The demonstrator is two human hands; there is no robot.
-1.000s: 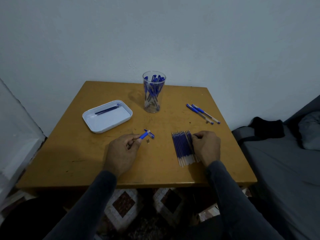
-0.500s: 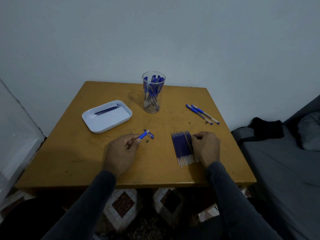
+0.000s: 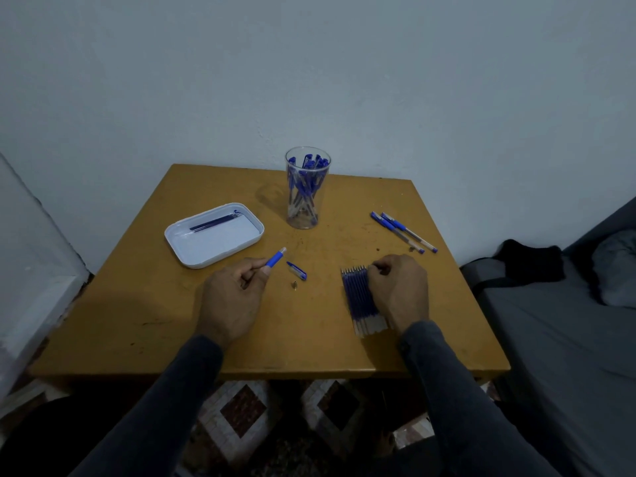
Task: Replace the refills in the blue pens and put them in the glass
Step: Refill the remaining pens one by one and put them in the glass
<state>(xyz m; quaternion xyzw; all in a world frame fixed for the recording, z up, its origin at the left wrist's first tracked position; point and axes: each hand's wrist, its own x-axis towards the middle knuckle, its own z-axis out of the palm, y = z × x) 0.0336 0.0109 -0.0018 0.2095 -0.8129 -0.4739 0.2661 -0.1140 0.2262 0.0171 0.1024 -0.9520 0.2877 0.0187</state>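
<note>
My left hand (image 3: 230,301) pinches a blue pen barrel (image 3: 275,259), its open end pointing up and away. A blue pen cap (image 3: 296,270) and a small metal tip (image 3: 294,285) lie on the table just right of it. My right hand (image 3: 399,287) lies over a row of several blue refills (image 3: 358,297), its fingertips pinching at their far ends. A clear glass (image 3: 307,187) holding several blue pens stands at the back middle. Two blue pens (image 3: 402,231) lie at the right, with a small tip beside them.
A white tray (image 3: 213,234) with dark used refills (image 3: 215,222) in it sits at the left on the yellow-brown table (image 3: 137,304). A grey bed with a black cloth (image 3: 531,263) stands right of the table. The wall is close behind.
My left hand has lifted the pen barrel a little up and away from the cap. My right hand stays on the refills, fingers working at their far ends.
</note>
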